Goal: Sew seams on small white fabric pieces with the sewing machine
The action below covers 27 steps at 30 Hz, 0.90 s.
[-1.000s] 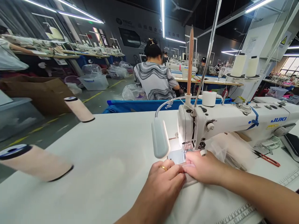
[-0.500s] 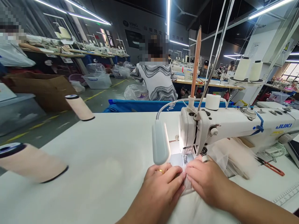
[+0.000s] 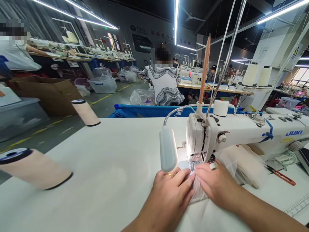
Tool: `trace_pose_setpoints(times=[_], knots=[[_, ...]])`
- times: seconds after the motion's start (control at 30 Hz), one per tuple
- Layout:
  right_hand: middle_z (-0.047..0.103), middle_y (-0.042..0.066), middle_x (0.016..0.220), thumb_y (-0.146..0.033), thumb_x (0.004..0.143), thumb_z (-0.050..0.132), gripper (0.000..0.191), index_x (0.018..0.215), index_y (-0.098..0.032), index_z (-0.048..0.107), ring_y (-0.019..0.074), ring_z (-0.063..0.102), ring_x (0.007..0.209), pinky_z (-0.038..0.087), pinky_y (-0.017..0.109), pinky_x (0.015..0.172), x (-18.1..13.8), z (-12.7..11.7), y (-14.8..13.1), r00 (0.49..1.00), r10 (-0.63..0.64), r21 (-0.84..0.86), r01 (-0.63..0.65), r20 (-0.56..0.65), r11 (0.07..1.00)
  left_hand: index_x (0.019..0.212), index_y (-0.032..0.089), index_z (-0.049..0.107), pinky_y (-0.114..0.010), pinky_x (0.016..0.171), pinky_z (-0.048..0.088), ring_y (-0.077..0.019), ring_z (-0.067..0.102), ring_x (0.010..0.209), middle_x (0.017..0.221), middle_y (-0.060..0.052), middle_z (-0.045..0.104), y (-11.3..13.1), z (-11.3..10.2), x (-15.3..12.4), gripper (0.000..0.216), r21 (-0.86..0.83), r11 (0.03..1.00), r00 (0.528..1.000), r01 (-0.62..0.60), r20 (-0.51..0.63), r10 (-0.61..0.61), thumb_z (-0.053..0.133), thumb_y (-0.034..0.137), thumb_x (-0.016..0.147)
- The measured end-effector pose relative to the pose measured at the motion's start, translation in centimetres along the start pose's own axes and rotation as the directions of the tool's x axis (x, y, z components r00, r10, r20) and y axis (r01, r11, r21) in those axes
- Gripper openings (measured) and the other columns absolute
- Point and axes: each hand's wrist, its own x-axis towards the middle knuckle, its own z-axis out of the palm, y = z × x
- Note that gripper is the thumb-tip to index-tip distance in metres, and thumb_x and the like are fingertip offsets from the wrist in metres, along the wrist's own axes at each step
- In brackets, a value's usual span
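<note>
Just before the presser foot [image 3: 193,165], the fabric strip [image 3: 196,195], lying lengthwise toward it, is pressed flat by the left hand [image 3: 169,191] and right hand [image 3: 214,184], fingers held together, both equally near.

White table [image 3: 113,167], broad and flat. At the near left corner, a pink cone [image 3: 36,167] with a dark cap. Farther back along the left edge, a second cone [image 3: 85,112], well apart from the first. On the right half, a white sewing machine [image 3: 243,132], head toward the middle. Under its arm, heaped sheer fabric [image 3: 200,195], spilling forward to the near edge. Just right of the heap, red snips [image 3: 281,176], flat on the top. Behind those, a coiled white cable [image 3: 286,158] against the machine. Along the near right edge, a printed ruler [image 3: 298,204].
</note>
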Motion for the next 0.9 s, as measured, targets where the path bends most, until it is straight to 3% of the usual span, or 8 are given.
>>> trace_pose_setpoints(times=[0.23, 0.53, 0.63, 0.73, 0.83, 0.9], knots=[[0.078, 0.008, 0.120, -0.011, 0.103, 0.056, 0.020, 0.112, -0.019, 0.072, 0.0287, 0.063, 0.100, 0.049, 0.040, 0.087, 0.1, -0.5, -0.1, 0.999, 0.028, 0.007, -0.028, 0.016, 1.000, 0.108, 0.024, 0.072, -0.044, 0.081, 0.032, -0.0283, 0.066, 0.093, 0.101, -0.002, 0.079, 0.0, 1.6, -0.5, 0.030, 0.025, 0.999, 0.998, 0.031, -0.053, -0.030, 0.042, 0.021, 0.106], [0.077, 0.008, 0.115, -0.008, 0.103, 0.054, 0.018, 0.103, -0.019, 0.068, 0.0261, 0.060, 0.092, 0.046, 0.038, 0.084, -0.2, -0.4, 0.0, 1.000, -0.004, -0.002, 0.004, -0.011, 1.000, 0.112, 0.025, 0.070, -0.044, 0.082, 0.034, -0.0279, 0.064, 0.095, 0.104, -0.004, 0.076, -0.1, 2.2, -0.9, 0.029, -0.019, 0.998, 0.998, 0.066, -0.005, -0.067, 0.044, 0.018, 0.104], [0.075, 0.008, 0.101, -0.027, 0.107, 0.062, 0.014, 0.096, -0.020, 0.064, 0.0275, 0.060, 0.091, 0.046, 0.041, 0.085, -0.8, -0.9, -0.4, 0.999, -0.015, 0.014, 0.014, 0.034, 1.000, 0.112, 0.026, 0.070, -0.044, 0.081, 0.036, -0.0277, 0.064, 0.093, 0.106, -0.005, 0.074, -0.3, 1.9, -0.7, 0.031, -0.054, 0.995, 0.995, 0.086, 0.047, -0.084, 0.042, 0.015, 0.104], [0.073, 0.006, 0.105, -0.049, 0.100, 0.076, 0.031, 0.104, -0.021, 0.063, 0.0281, 0.062, 0.098, 0.047, 0.042, 0.088, -1.3, -1.5, -1.0, 0.989, -0.094, 0.105, 0.082, 0.111, 0.991, 0.110, 0.026, 0.069, -0.044, 0.080, 0.040, -0.0270, 0.064, 0.090, 0.109, -0.006, 0.072, -0.6, 1.4, -0.6, 0.034, -0.122, 0.987, 0.989, 0.106, 0.117, -0.092, 0.039, 0.012, 0.102], [0.072, 0.006, 0.104, -0.030, 0.106, 0.065, 0.011, 0.100, -0.021, 0.061, 0.0260, 0.063, 0.096, 0.046, 0.040, 0.086, -1.5, -1.7, -1.0, 0.985, -0.128, 0.107, 0.116, 0.112, 0.987, 0.111, 0.026, 0.070, -0.044, 0.081, 0.044, -0.0273, 0.065, 0.093, 0.111, -0.007, 0.071, -0.9, 0.8, -0.3, 0.039, -0.183, 0.975, 0.981, 0.130, 0.169, -0.099, 0.040, 0.008, 0.094], [0.071, 0.006, 0.096, -0.020, 0.108, 0.053, 0.015, 0.095, -0.021, 0.060, 0.0254, 0.062, 0.091, 0.046, 0.039, 0.083, -1.3, -1.7, -0.6, 0.995, -0.071, 0.133, 0.061, 0.071, 0.989, 0.115, 0.028, 0.071, -0.044, 0.082, 0.046, -0.0274, 0.065, 0.096, 0.112, -0.006, 0.070, -1.1, 0.5, -0.1, 0.044, -0.208, 0.966, 0.977, 0.150, 0.180, -0.113, 0.043, 0.006, 0.089]])
